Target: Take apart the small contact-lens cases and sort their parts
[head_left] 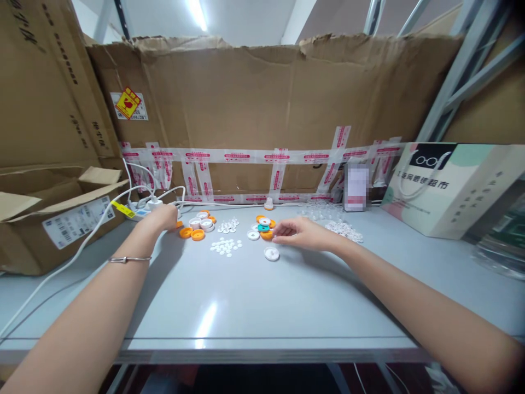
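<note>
My left hand [166, 218] is at the back left of the table, fingers curled; a bit of orange shows at its fingertips, and what it grips is hidden. Beside it lie orange round caps [198, 235] and white round caps [207, 225]. My right hand [298, 233] is right of centre, its fingers loosely apart, with no held thing visible. The fingertips are close to an orange cap [267, 235] in a small pile with a teal disc [263, 227] and a white ring [264, 221]. A white round cap [271, 254] lies nearer me.
Small white discs [225, 247] and white pieces [228, 225] lie between my hands. Clear pieces [322, 210], white bits [344, 231] and a blurred-out phone [356, 189] are behind my right hand. An open carton [74, 213] stands left, a paper bag [443, 189] right.
</note>
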`<state>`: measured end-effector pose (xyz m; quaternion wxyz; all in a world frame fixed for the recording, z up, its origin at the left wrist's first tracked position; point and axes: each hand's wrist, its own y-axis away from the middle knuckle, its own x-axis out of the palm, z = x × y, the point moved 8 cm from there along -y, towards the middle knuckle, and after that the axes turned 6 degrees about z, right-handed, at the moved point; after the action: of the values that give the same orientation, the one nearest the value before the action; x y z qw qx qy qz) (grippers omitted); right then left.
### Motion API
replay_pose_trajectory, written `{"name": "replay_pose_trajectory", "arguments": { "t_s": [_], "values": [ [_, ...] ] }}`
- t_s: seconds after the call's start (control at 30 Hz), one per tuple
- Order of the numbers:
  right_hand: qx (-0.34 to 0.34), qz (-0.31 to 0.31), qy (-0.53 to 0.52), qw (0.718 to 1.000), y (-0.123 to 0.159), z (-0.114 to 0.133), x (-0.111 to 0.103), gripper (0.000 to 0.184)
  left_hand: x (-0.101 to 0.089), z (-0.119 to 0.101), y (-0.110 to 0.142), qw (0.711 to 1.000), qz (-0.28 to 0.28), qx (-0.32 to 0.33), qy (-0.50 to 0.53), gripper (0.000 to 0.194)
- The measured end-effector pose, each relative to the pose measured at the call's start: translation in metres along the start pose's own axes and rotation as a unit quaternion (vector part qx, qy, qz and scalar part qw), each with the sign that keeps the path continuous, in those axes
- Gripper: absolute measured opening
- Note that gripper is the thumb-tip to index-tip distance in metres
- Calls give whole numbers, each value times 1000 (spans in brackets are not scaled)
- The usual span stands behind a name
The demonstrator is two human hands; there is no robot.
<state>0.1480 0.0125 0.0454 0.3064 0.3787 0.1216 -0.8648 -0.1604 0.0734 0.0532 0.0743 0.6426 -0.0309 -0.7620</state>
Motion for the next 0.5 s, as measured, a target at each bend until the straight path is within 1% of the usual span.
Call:
{"name": "replay_pose_trajectory", "arguments": {
  "t_s": [0.1,0.2,0.27,0.33,0.37,0.4,0.43,0.47,0.5],
  "values": [
    [16,23,21,999,-1,-9,3,28,2,-11,-1,999,-6,33,18,14],
    [18,41,38,998,-1,-13,4,24,-5,-13,-3,997,-36,53,34,18],
    [14,44,54,997,-1,-12,5,21,-15,-14,0,996,-72,45,37,20],
    [4,40,66,997,0,-7,5,18,-31,-24,9,988,-143,45,48,21],
    [-4,38,71,997,0,-3,6,16,-40,-35,17,979,-187,60,62,20],
    [-11,35,77,996,0,1,7,16,-47,-49,28,965,-232,89,82,20],
    [-17,34,84,996,1,4,8,15,-51,-67,39,950,-258,139,107,20],
    [-23,33,93,995,0,7,10,14,-51,-88,50,933,-259,203,143,20],
    [-29,32,103,994,0,9,11,14,-46,-111,59,919,-232,265,177,21]
  ]
}}
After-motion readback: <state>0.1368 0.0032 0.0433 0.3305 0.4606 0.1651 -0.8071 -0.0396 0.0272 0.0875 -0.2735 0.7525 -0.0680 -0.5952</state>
